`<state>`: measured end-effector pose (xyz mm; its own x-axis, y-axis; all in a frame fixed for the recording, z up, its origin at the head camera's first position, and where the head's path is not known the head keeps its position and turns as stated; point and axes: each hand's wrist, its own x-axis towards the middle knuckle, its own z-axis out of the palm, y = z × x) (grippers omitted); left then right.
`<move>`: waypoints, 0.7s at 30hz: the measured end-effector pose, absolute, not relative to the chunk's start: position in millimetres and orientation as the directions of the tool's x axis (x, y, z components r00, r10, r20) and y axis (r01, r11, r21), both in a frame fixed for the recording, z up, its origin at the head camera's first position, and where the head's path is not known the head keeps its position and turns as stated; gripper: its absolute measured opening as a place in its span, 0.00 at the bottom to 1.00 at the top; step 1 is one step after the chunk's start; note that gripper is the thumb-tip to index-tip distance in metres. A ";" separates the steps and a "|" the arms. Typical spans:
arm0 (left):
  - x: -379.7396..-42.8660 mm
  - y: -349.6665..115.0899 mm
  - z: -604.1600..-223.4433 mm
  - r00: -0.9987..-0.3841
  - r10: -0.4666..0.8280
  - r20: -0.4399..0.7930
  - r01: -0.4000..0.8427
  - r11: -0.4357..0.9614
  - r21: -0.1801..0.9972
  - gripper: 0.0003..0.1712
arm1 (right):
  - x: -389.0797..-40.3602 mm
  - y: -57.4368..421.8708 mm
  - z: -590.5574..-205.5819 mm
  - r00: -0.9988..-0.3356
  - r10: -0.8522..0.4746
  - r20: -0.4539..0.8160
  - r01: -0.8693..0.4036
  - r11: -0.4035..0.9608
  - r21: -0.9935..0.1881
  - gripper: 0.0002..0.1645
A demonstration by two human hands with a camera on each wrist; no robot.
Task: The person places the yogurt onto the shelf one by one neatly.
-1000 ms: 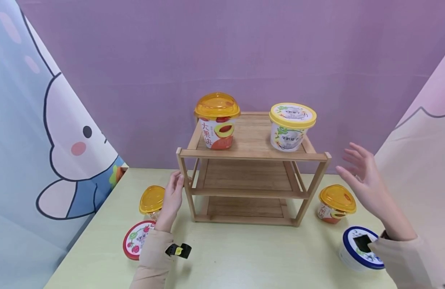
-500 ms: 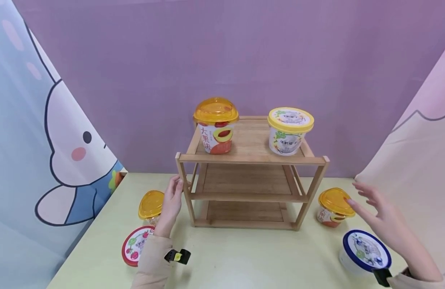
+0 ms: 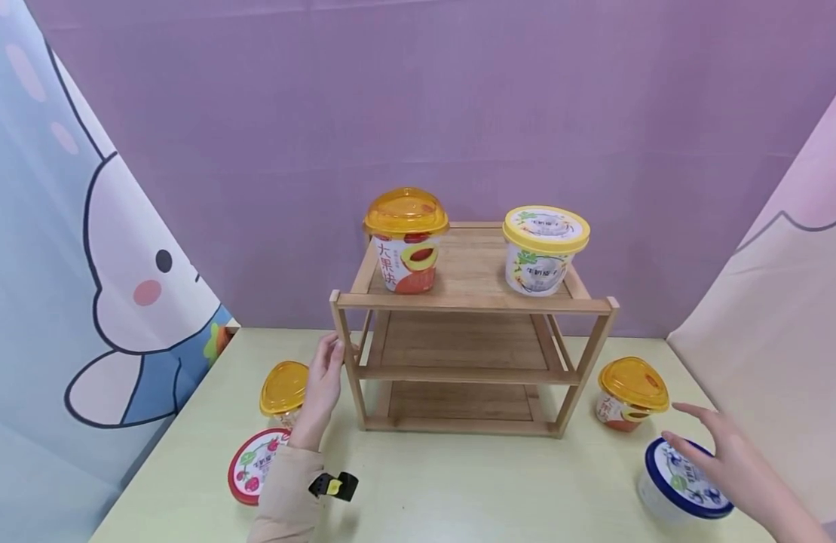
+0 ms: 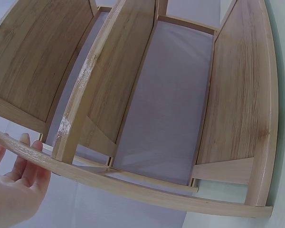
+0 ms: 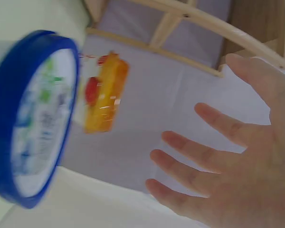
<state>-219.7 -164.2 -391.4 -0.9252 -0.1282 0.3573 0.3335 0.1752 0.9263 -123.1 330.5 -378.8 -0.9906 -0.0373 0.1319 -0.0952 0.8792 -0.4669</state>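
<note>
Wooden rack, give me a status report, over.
Left grip holding wooden rack by its left post. Right grip open, empty, near blue-lidded tub. Rack upright. Orange-lidded cup beside its right leg, possibly in the way.

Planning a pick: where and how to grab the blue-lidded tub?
Probably by opposite sides of the lid's blue rim, coming from above: the tub stands upright, lid facing up, and its round rim juts outward.

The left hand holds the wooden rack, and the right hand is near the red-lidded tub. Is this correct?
Not the lid colour: the right hand is near the blue-lidded tub, as the head view shows. The left hand does hold the wooden rack.
</note>
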 end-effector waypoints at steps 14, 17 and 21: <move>-219.2 -164.8 -391.1 -0.929 -0.121 0.351 0.323 0.199 0.925 0.19 | -119.0 351.0 -417.9 -0.999 0.004 -0.045 0.023 0.910 -0.414 0.43; -219.2 -164.8 -391.1 -0.928 -0.125 0.350 0.323 0.194 0.926 0.19 | -118.5 354.3 -428.5 -0.999 -0.019 -0.033 -0.004 0.910 -0.414 0.44; -219.2 -165.3 -391.1 -0.929 -0.118 0.352 0.327 0.190 0.926 0.19 | -117.7 358.2 -440.8 -0.996 -0.063 0.065 -0.084 0.912 -0.402 0.46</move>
<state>-219.2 -165.3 -391.1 -0.9286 -0.1183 0.3518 0.3265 0.1904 0.9258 -117.7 358.2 -440.8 -0.9959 -0.0628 0.0652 -0.0838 0.9118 -0.4020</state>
